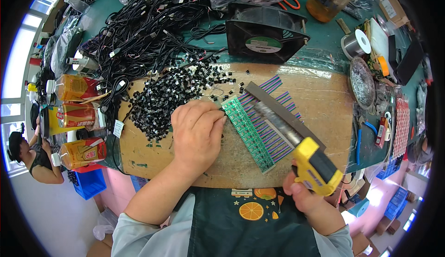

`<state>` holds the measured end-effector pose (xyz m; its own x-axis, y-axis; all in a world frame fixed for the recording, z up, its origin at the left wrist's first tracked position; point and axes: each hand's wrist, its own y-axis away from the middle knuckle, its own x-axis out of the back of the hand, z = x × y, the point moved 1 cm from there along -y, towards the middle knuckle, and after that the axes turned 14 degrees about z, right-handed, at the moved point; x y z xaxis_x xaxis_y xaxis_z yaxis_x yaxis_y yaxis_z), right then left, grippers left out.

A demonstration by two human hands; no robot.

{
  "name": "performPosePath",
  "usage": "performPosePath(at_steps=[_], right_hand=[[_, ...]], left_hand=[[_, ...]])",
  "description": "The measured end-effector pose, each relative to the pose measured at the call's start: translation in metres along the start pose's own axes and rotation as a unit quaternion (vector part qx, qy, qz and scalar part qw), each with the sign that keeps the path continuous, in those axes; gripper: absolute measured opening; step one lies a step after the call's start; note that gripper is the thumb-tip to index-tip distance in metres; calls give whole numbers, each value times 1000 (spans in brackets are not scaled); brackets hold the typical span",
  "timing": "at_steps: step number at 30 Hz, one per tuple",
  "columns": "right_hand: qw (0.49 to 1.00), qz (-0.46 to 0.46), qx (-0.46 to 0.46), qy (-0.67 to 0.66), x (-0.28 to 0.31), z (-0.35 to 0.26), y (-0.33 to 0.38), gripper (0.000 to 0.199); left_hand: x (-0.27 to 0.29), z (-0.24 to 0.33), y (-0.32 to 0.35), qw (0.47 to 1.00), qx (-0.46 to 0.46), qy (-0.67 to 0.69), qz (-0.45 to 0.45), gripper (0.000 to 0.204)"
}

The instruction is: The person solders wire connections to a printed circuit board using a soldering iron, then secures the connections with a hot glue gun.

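My right hand (301,193) grips a yellow-and-black soldering gun (317,166). Its long grey front end, smeared by motion, points up and left over striped ribbon wires (273,138). These wires run out from the right side of a narrow green circuit board panel (248,134), which slants across the wooden board (232,164). A dark flat bar (287,118) lies across the wires. My left hand (197,134) is closed, its fingertips at the panel's upper left edge; what they pinch is hidden. Beside that hand spreads a pile of small black components (162,104) with shiny metal ends.
Black cables (157,20) heap at the back left. A black fan (266,32) stands behind the wooden board. Drink bottles (83,152) and a can (79,115) line the left edge. At right are a solder spool (356,43) and a metal dish (361,83). Another person (39,157) is far left.
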<state>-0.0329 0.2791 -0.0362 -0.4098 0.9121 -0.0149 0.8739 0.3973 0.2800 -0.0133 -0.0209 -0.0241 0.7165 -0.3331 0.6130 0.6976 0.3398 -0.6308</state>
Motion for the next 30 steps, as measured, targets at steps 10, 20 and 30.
performPosePath(at_steps=[10, 20, 30], right_hand=[[925, 301, 173, -156, 87, -33, -18, 57], [891, 379, 246, -41, 109, -34, -25, 48], [951, 258, 156, -68, 65, -35, -18, 64]], left_hand=[[27, 14, -4, 995, -56, -2, -88, 20], [23, 11, 0, 976, -148, -45, -153, 18], [32, 18, 0, 991, -29, 64, -113, 17]])
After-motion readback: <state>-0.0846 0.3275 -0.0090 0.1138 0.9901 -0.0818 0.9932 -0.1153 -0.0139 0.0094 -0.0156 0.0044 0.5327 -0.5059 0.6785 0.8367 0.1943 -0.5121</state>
